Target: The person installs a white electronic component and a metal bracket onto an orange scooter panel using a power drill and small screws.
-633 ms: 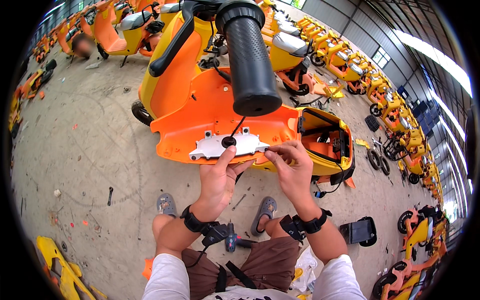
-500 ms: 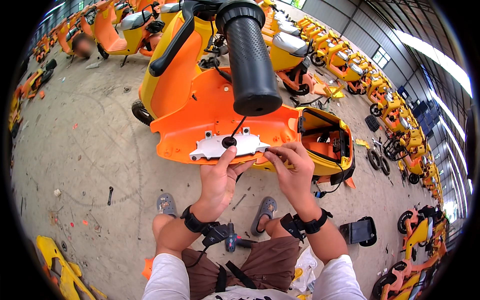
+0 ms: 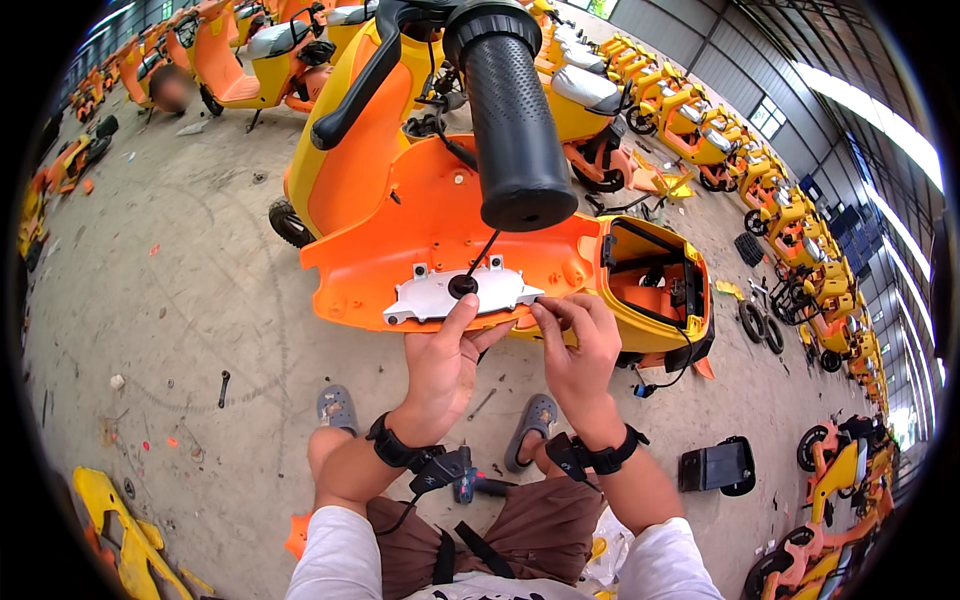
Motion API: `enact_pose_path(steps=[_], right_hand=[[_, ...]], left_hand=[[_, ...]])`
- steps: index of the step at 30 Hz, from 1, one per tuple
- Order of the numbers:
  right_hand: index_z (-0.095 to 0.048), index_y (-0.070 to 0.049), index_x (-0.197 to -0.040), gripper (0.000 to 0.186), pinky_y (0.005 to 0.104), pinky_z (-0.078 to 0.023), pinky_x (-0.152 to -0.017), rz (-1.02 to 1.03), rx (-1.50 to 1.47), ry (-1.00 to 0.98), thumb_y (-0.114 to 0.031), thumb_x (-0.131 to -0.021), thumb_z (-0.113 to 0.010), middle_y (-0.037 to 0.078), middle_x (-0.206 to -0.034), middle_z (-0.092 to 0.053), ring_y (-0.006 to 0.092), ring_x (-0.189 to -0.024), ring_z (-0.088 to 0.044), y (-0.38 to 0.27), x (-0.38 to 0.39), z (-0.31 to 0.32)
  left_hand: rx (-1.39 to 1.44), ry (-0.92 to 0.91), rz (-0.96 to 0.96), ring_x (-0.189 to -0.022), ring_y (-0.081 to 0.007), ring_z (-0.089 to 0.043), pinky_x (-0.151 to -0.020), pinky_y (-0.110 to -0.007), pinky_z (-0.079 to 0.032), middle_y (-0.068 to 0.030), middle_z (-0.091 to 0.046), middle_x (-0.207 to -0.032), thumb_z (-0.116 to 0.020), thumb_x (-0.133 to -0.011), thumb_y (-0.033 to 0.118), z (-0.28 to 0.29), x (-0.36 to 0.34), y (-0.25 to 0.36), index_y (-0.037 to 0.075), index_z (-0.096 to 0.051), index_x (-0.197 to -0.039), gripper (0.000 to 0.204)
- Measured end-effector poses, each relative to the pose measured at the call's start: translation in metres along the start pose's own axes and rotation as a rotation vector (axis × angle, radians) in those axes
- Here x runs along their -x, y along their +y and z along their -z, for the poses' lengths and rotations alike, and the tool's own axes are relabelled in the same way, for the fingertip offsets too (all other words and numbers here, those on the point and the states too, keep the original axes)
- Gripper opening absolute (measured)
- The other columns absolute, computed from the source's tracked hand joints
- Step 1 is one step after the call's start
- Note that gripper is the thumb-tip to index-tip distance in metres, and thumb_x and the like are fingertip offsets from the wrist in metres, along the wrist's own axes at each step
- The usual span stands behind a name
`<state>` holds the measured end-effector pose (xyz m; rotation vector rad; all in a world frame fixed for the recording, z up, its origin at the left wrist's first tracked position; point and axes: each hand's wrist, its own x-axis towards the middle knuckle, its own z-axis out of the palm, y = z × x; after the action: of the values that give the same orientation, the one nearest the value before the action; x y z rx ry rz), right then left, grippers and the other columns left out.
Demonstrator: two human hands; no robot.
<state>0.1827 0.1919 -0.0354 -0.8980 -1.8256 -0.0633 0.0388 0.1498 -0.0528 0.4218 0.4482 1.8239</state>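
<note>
An orange scooter panel lies with its hollow inner side up. On it sits a silver-white lamp-like unit with mounting tabs and a black cable leaving a round grommet. My left hand grips the panel's near edge, its thumb by the grommet and its fingers beneath. At the unit's right end my right hand is closed in a pinch; whatever is between its fingertips is too small to make out. Above the panel a black handlebar grip hides part of it.
The yellow scooter body stands behind and right of the panel. On the floor lie a cordless drill, a wrench, a black bin and yellow frame parts. Rows of scooters line the hall; another person is at far left.
My right hand has turned slightly at the wrist, its fingertips staying at the unit's right end. The left hand keeps its hold, and the view has shifted a little.
</note>
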Motion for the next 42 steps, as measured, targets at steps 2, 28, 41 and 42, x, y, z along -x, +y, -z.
enact_pose_path(steps=[2, 28, 41, 42], right_hand=[[-0.073, -0.004, -0.088, 0.016, 0.0316, -0.045, -0.058, 0.035, 0.018, 0.015, -0.006, -0.074, -0.08, 0.006, -0.079, -0.063, 0.0211, -0.066, -0.058, 0.001, 0.001, -0.001], [-0.065, -0.001, -0.111, 0.029, 0.0446, -0.047, -0.09, -0.91, 0.091, -0.354, -0.022, -0.091, -0.059, 0.02, -0.107, -0.065, 0.0371, -0.105, -0.059, 0.125, 0.289, -0.097], [-0.057, -0.014, -0.114, 0.025, 0.0507, -0.038, -0.096, -0.565, 0.486, -1.192, -0.017, -0.09, -0.052, 0.009, -0.107, -0.065, 0.0272, -0.11, -0.058, 0.162, 0.561, -0.094], [-0.058, -0.015, -0.112, 0.023, 0.0509, -0.038, -0.096, -0.56, 0.466, -1.239, -0.017, -0.09, -0.052, 0.008, -0.104, -0.066, 0.0269, -0.107, -0.06, 0.166, 0.565, -0.097]], left_hand=[[0.004, -0.006, -0.005, -0.11, -0.0315, -0.064, -0.092, -0.044, -0.059, -0.018, -0.058, -0.124, -0.051, -0.099, 0.006, 0.002, 0.0, -0.001, -0.005, -0.045, -0.128, 0.032], [-0.058, -0.062, -0.005, -0.124, -0.0416, -0.053, -0.107, -0.052, -0.048, -0.0279, -0.053, -0.131, -0.056, -0.093, -0.001, 0.007, -0.012, -0.008, -0.015, -0.047, -0.123, 0.035], [0.188, -0.133, 0.141, -0.149, -0.0332, -0.014, -0.113, -0.05, -0.039, -0.0177, -0.011, -0.161, -0.041, -0.094, -0.01, 0.024, -0.036, 0.01, 0.007, -0.005, -0.155, 0.073], [0.209, -0.134, 0.148, -0.149, -0.032, -0.013, -0.114, -0.049, -0.038, -0.0171, -0.01, -0.161, -0.039, -0.096, -0.008, 0.025, -0.036, 0.007, 0.005, -0.008, -0.155, 0.068]])
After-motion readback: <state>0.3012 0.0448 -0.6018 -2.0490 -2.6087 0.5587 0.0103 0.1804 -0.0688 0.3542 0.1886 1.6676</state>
